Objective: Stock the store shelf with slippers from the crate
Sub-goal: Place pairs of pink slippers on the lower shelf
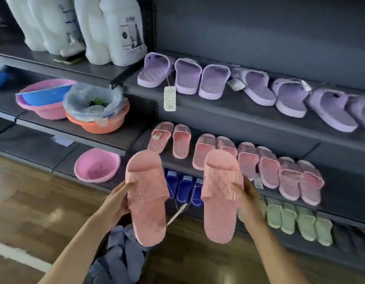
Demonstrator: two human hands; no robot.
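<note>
The left held slipper (146,197) and right held slipper (220,195) are salmon pink with a quilted diamond pattern. On the dark grey shelf (228,117), lilac slippers (257,87) run at two o'clock, paler pink slippers (247,160) at three, mint green slippers (296,220) at four and royal blue slippers (183,187) with white lettering at six. A pink basin (97,166) shows at eight o'clock, an orange basin (99,126) at nine, dusty blue slippers (120,253) at seven.
</note>
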